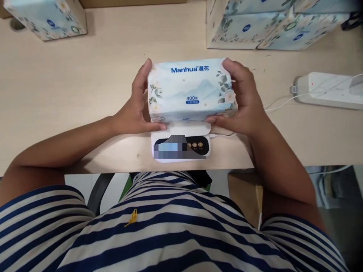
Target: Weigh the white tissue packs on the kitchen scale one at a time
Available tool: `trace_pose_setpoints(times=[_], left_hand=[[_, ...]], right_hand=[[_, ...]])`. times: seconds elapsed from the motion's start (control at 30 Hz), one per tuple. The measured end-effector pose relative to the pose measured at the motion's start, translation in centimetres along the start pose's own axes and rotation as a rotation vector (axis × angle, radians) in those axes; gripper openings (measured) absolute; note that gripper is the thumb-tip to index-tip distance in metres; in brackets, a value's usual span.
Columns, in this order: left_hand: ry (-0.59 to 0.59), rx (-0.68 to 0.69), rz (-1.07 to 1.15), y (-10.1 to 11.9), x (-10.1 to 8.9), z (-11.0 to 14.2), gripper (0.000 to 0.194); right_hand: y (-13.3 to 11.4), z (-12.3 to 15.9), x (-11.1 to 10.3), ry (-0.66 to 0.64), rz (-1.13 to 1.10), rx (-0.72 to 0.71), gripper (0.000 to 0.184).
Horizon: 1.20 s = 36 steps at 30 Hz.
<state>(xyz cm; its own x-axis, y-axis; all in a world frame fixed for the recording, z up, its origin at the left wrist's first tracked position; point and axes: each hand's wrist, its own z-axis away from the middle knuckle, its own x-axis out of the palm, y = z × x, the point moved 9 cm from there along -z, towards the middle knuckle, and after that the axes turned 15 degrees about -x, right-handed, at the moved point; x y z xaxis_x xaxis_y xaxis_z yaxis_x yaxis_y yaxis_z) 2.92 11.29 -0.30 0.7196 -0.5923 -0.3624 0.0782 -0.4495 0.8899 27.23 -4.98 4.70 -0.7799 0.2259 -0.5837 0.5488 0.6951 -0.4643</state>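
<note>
A pale blue and white tissue pack [191, 85], printed with flowers and "Manhua", is held between my two hands. My left hand [141, 98] grips its left end, with the thumb along the near lower edge. On the opposite end, my right hand [246, 98] is closed round it in the same way. Beneath the pack is a small white digital scale [181, 130] with a black panel, whose display is blurred out. Whether the pack's underside touches the scale's plate, I cannot tell.
Several matching tissue packs [241, 32] are stacked at the back right of the wooden table [113, 45]. Another pack [48, 19] stands at the back left. A white power strip [329, 88] with cables lies on the right. Below the table edge is a cardboard box [245, 192].
</note>
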Motion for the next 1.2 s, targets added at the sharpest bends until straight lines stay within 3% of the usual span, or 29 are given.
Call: trace_pose_setpoints(times=[0.1,0.27,0.53,0.77,0.93,1.0,1.2], left_hand=[[-0.063,0.052,-0.008,0.6,0.3,0.2,0.143],[-0.040,0.101,-0.001,0.9,-0.2,0.3,0.132],[-0.127,0.381,-0.166,2.6,1.0,0.8,0.137],[-0.122,0.394,-0.175,4.5,1.4,1.0,0.132],[-0.146,0.425,-0.156,4.8,1.7,0.9,0.147],[-0.160,0.482,-0.127,4.8,1.6,1.0,0.150],[-0.183,0.446,-0.168,4.1,1.8,0.8,0.137]], right_hand=[[0.2,-0.1,0.3,0.048,-0.091,0.048,0.112],[0.9,0.3,0.4,0.048,-0.061,0.182,0.117],[1.2,0.3,0.0,0.104,-0.102,0.102,0.115],[0.2,-0.2,-0.6,0.210,-0.146,0.036,0.108],[0.4,-0.2,-0.8,0.194,-0.035,0.166,0.135],[0.4,-0.2,-0.7,0.184,-0.022,0.199,0.138],[-0.3,-0.5,-0.5,0.199,-0.111,0.080,0.120]])
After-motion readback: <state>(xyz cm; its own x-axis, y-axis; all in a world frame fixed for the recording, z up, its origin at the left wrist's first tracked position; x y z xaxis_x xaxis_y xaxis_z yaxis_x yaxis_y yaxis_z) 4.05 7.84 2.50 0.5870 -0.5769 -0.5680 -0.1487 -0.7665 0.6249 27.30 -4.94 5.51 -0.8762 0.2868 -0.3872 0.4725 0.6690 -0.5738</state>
